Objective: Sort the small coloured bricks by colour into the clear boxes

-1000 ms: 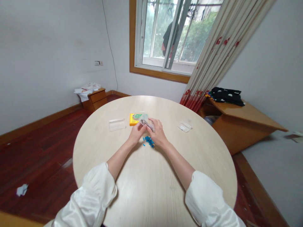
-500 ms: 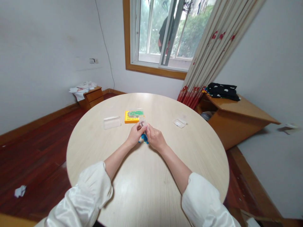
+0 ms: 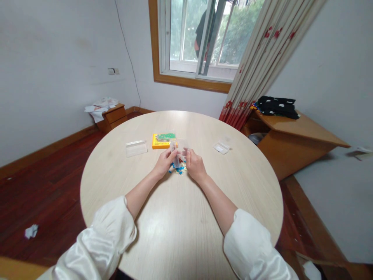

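My left hand (image 3: 164, 164) pinches a clear oblong plastic case (image 3: 176, 161) above small blue-and-yellow pieces (image 3: 180, 170); beside it, a clear thin plastic flap (image 3: 182, 144) sits in my right hand's (image 3: 196, 166) pinch. Tugging too hard could scatter the pieces.

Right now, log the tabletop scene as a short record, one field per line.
Left hand: the left hand grips a clear plastic case
Right hand: the right hand is raised beside the case; its exact grip is unclear
Below the hands: small blue pieces, scattered loose with some paler ones
Beyond the hands: yellow box, with a green-filled clear container on top
Left of box: clear tray
Right side: small clear box
Surface: pale round table
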{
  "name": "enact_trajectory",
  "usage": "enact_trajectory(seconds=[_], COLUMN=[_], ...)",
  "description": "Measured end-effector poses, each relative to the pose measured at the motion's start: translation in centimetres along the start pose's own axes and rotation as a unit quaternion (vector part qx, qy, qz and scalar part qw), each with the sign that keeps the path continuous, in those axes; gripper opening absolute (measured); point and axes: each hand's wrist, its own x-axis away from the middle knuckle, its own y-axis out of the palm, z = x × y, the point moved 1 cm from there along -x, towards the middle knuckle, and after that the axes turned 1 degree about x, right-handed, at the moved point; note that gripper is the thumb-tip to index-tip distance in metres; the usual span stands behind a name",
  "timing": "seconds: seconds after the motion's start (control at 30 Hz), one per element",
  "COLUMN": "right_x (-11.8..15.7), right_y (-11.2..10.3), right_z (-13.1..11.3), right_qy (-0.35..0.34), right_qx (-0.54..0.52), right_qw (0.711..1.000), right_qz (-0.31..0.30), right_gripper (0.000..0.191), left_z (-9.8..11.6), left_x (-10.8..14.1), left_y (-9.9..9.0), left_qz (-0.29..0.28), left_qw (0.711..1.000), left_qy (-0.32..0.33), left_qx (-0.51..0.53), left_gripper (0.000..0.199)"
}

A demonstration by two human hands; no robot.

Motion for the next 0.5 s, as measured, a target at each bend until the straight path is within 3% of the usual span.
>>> enact_trajectory(seconds=[0.27, 0.5], right_x=[0.1, 0.1], right_y=[0.1, -0.1], right_z=[1.4, 2.2], right_qy=[0.058, 0.122], right_qx=[0.000, -0.002], right_qw=[0.998, 0.993], right_qz=[0.000, 0.005], right_gripper=[0.035, 0.036], left_z=[0.6, 1.7], left_x=[0.0, 0.3], left_y=[-0.7, -0.9], left_qz=[0.005, -0.027], left_qw=[1.000, 1.000], left_qy=[0.007, 0.009], left_qx=[0.021, 0.008], left_gripper=[0.058, 0.056])
